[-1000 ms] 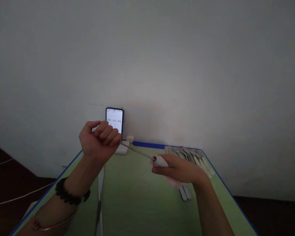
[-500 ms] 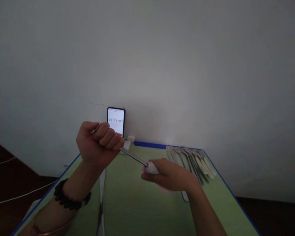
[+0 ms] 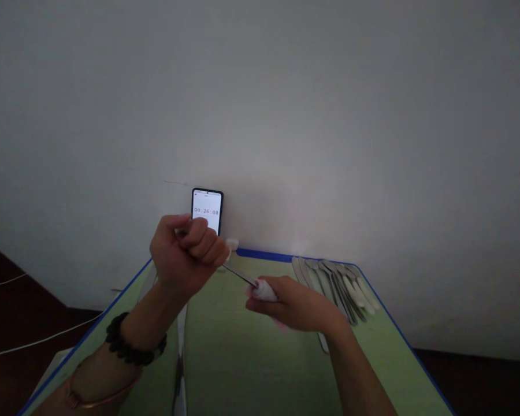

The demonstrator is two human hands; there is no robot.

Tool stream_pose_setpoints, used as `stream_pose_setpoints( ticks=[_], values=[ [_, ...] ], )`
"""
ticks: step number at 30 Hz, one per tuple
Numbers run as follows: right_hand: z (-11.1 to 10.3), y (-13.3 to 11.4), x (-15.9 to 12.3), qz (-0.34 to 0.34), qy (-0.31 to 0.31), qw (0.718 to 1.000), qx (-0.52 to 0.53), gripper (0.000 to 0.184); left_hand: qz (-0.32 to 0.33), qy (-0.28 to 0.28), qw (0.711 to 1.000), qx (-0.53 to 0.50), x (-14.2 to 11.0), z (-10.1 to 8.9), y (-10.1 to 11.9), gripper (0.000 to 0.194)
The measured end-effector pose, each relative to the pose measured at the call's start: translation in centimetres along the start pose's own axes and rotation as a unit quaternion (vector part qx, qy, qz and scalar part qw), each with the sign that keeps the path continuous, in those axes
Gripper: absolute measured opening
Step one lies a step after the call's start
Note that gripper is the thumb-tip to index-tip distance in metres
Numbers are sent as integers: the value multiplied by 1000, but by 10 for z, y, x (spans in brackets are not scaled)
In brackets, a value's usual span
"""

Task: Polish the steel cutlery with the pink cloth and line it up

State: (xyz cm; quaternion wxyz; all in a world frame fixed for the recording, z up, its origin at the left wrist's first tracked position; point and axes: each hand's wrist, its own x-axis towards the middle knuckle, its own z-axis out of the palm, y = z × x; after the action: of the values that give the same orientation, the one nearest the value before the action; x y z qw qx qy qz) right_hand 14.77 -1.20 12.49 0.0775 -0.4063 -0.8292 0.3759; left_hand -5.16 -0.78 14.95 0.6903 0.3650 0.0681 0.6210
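My left hand (image 3: 190,248) is closed in a fist around one end of a slim piece of metal cutlery (image 3: 239,273). Only a short stretch of its shaft shows between my hands, so its kind cannot be made out. At the other end, my right hand (image 3: 297,303) pinches a white and pink cloth (image 3: 266,290) wrapped around the metal. Both hands are raised over the green table (image 3: 251,364). Below my left forearm lies long, shiny metal cutlery (image 3: 181,346), partly covered by the arm.
Several spoons and other cutlery pieces (image 3: 349,289), some white-handled, lie side by side at the table's back right. A phone (image 3: 207,202) showing a timer leans on the wall behind my left hand. A small white object (image 3: 232,244) sits beside it. White cables (image 3: 47,341) run at left.
My left hand has shifted right, closer to the right hand, and less of the metal shaft shows between them. The right hand with the cloth has moved slightly left.
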Motion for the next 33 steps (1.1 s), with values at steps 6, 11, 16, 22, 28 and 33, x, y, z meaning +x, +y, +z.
stream_pose_setpoints(
  ticks=[6,11,16,22,28,33],
  values=[
    [-13,18,-12,-4,43,998,-38,30,89,47,995,-28,3,-12,20,38],
    [-7,12,-7,-8,19,999,-25,30,37,55,997,-34,3,-5,5,42],
    [-7,8,-3,-32,19,999,-3,30,24,43,999,0,2,3,-5,43],
    [-10,16,-3,-57,59,996,38,29,66,22,986,149,13,-11,-19,24],
    [-7,18,1,-53,72,993,72,30,57,49,917,392,17,-26,-26,17],
    [-7,21,1,-74,68,992,81,29,124,130,897,405,18,-29,-21,15]
  ],
)
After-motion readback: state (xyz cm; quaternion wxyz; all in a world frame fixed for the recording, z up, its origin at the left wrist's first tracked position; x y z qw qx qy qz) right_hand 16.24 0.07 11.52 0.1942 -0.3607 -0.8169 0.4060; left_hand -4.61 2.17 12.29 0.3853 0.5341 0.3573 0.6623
